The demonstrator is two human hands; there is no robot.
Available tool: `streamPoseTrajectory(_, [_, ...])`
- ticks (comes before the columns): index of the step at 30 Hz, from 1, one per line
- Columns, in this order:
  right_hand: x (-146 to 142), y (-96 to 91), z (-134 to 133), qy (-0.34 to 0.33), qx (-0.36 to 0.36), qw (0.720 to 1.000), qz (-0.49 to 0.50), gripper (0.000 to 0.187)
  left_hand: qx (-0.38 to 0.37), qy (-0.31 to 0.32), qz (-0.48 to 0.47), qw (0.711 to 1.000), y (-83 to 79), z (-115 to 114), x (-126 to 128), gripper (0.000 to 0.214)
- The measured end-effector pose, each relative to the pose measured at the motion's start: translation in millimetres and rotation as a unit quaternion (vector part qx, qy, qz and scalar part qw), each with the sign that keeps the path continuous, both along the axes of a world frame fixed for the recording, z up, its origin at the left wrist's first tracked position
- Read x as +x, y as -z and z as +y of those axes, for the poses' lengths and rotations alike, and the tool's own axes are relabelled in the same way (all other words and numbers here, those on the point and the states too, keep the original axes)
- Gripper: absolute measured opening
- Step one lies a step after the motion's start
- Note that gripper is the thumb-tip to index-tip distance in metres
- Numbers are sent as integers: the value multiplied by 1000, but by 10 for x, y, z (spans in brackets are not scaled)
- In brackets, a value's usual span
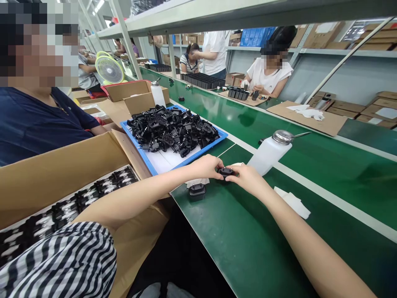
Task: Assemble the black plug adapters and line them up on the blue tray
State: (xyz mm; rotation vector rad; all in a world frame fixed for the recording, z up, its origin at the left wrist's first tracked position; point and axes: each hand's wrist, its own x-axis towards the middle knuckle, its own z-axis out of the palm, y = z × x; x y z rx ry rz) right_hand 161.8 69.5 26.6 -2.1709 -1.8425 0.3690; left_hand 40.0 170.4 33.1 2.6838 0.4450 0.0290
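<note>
Over the green bench, my left hand [211, 166] and my right hand [247, 178] grip a small black plug [226, 171] from both sides, fingers and thumbs closed on it. Another black plug [197, 191], with two short pins upward, stands on the bench just below my left hand. Behind it lies a piece of white cloth or tissue [203, 181], partly hidden by that hand. To the left, many glossy black parts [169, 128] are heaped in a blue-rimmed tray [198, 154]. Close to my right hand, a white bottle [269, 156] with a metal cap appears tilted.
An open carton [71, 174] holding rows of black parts stands beside my left arm. Crumpled white tissue [293, 203] lies to the right. A second bottle [158, 94] is behind the tray. Co-workers sit at left and across the bench; a shelf beam [217, 20] runs overhead.
</note>
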Motion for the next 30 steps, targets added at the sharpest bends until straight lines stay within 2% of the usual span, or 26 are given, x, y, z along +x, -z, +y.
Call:
streamPoseTrajectory(6, [10, 15, 34, -3, -11, 1000, -1, 24, 94, -16, 52, 994, -84, -54, 83, 28])
streamPoseTrajectory(10, [17, -32, 62, -22, -20, 1000, -10, 20, 116, -15, 113, 987, -182, -67, 176, 28])
streamPoseTrajectory(16, [32, -91, 90, -22, -63, 998, -11, 11, 101, 7, 179, 979, -286, -45, 280, 24])
streamPoseTrajectory(21, [30, -47, 98, -14, -51, 999, -3, 17, 111, -34, 156, 981, -147, -110, 281, 27])
streamPoseTrajectory(24, [18, -30, 79, -10, -44, 999, -2, 19, 79, -29, 157, 984, -122, -115, 302, 31])
streamPoseTrajectory(28, [38, -39, 30, -39, -47, 998, 4, 25, 20, -2, 169, 985, -329, 16, 170, 31])
streamPoseTrajectory(30, [68, -24, 12, -49, -60, 997, 21, 35, -8, -40, 114, 993, -434, 100, -84, 42])
